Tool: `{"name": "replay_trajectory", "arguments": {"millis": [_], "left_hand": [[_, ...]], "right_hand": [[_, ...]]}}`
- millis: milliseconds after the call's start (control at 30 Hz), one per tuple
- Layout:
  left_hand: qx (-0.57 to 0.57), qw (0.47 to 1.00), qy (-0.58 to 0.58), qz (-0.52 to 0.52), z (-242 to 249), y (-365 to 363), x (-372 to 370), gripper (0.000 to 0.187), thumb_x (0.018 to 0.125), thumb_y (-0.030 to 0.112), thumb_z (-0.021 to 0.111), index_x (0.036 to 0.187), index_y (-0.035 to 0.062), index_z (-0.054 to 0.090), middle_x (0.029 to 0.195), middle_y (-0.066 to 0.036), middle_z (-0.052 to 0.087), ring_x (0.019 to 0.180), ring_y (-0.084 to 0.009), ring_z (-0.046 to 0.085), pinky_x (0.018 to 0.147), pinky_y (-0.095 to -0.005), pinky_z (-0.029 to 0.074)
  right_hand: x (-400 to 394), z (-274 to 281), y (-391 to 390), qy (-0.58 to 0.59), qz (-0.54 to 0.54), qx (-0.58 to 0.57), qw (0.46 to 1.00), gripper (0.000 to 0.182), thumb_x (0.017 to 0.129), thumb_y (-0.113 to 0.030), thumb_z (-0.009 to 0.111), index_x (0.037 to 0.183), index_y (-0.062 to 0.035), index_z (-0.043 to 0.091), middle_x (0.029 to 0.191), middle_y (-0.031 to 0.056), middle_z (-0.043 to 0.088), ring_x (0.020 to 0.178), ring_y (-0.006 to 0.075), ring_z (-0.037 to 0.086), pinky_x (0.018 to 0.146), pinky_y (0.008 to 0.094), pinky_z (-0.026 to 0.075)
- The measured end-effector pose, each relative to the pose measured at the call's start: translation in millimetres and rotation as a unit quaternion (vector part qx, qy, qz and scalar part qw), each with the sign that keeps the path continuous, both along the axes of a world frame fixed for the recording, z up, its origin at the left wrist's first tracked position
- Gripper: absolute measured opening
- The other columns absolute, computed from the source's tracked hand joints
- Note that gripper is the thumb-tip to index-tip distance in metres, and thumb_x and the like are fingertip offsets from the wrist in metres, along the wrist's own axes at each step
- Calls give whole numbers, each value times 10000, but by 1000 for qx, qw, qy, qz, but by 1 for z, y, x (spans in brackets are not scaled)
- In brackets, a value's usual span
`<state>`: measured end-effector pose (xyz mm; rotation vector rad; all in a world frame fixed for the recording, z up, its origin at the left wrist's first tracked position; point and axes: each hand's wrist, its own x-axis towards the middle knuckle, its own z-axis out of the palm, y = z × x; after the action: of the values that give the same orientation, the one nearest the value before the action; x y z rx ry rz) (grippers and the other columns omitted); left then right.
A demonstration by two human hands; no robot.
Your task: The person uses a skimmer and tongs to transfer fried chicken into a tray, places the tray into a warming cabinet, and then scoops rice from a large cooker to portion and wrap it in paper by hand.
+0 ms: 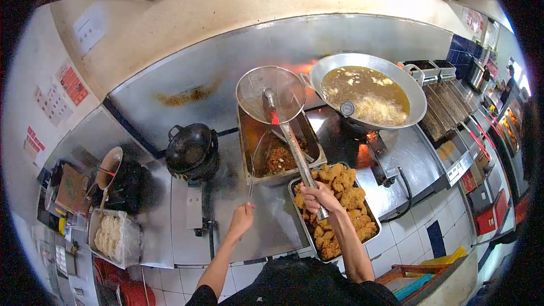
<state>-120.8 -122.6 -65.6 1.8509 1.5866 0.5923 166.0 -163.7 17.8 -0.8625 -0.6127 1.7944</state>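
My right hand (322, 198) is closed round the long metal handle of a round mesh strainer (296, 150). The strainer's mesh is over the back of a deep metal pan (316, 150) that has brown fried crumbs (280, 160) in it. Below my right hand, a metal tray (309, 231) is heaped with golden fried chicken (352, 198). My left hand (242, 220) is closed in front of the pan, at the end of a thin metal utensil (251, 187) that looks like tongs; the grip itself is partly hidden.
A large wok (418, 99) of bubbling oil stands over a flame at the back right, a dial thermometer (347, 109) at its rim. Wire fry baskets (445, 107) lie beyond it. Left are a black wok (190, 147) and a container (116, 260) of pale food.
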Motion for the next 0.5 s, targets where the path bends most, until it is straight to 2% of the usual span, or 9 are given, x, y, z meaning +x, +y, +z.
{"name": "replay_trajectory", "arguments": {"millis": [33, 67, 133, 167, 233, 400, 500], "left_hand": [[7, 1000, -26, -1, -9, 1, -3, 429, 1003, 282, 325, 955, 11, 654, 789, -193, 646, 748, -341, 641, 713, -423, 478], [13, 999, -30, 1, -18, -4, -7, 429, 1003, 282, 325, 955, 11, 654, 789, -193, 646, 748, -341, 641, 713, -423, 478], [-106, 982, -147, 59, -20, -11, -10, 459, 1013, 344, 318, 979, 27, 648, 639, -84, 559, 516, -185, 542, 514, -346, 445], [-101, 981, -151, 60, -16, -13, -9, 459, 1013, 344, 318, 979, 27, 648, 639, -84, 559, 516, -185, 542, 514, -346, 445], [-209, 916, -317, 128, 10, -35, 1, 472, 1015, 403, 303, 1044, 57, 622, 576, 19, 411, 436, -64, 371, 390, -257, 331], [-224, 884, -393, 116, 18, -45, 19, 467, 1010, 432, 303, 1111, 72, 582, 565, 48, 356, 429, -48, 326, 371, -224, 292], [-230, 877, -407, 109, 19, -41, 29, 461, 1012, 422, 307, 1120, 65, 578, 570, 40, 368, 427, -53, 340, 370, -230, 297]], "right_hand": [[-1, -1, 2, -2, 8, -3, 1000, 127, 916, -117, 561, 987, -61, 472, 560, -52, 374, 376, 49, 326, 342, 234, 261], [-1, -10, 5, 5, 16, 8, 1000, 118, 917, -115, 561, 974, -63, 471, 560, -51, 374, 375, 52, 326, 343, 236, 260], [-5, -16, 6, -6, 15, 11, 1000, 108, 918, -109, 559, 953, -62, 469, 560, -49, 369, 375, 55, 326, 343, 237, 261], [-6, -23, 9, -31, 19, 2, 999, 105, 918, -100, 557, 929, -58, 462, 561, -48, 361, 373, 56, 327, 342, 240, 268], [-11, -37, 13, -20, 19, -14, 1000, 128, 931, -111, 541, 861, -73, 441, 571, -42, 367, 380, 59, 340, 343, 242, 280], [-21, -70, 35, 19, 20, -65, 998, 183, 946, -159, 540, 824, -94, 420, 586, -31, 398, 400, 64, 365, 358, 240, 299], [-23, -81, 43, -25, 9, -107, 994, 192, 956, -246, 544, 944, -73, 459, 649, -10, 473, 475, 84, 429, 412, 250, 348]]}}
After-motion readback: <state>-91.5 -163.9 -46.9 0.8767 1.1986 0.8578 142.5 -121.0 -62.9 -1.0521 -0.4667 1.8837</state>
